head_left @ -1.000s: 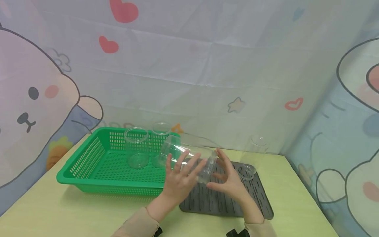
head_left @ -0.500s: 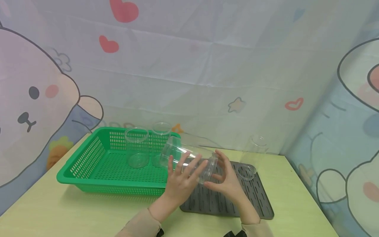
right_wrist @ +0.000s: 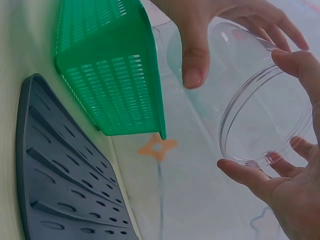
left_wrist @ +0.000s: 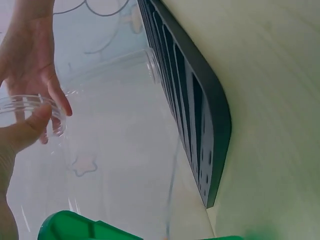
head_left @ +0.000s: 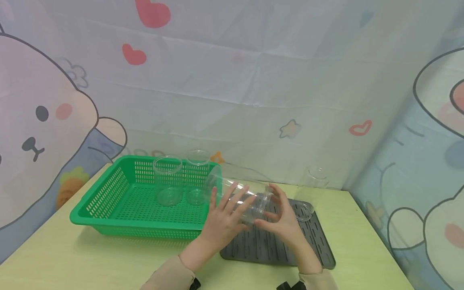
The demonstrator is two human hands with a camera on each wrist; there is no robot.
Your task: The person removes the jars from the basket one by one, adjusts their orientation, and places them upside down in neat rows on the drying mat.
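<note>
While the left hand [head_left: 222, 225] rests straight fingers along its side, the clear jar [head_left: 258, 191] lies tilted below the head view's centre, its right end in the curled grip of the right hand [head_left: 284, 220].

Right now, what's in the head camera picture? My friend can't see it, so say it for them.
A person's spread left fingers and curved right fingers support a clear cylindrical cup, tilted sideways. Two more clear cups stand in a green plastic basket at left. Another clear cup stands on a dark grey rectangular mat at right.
</note>
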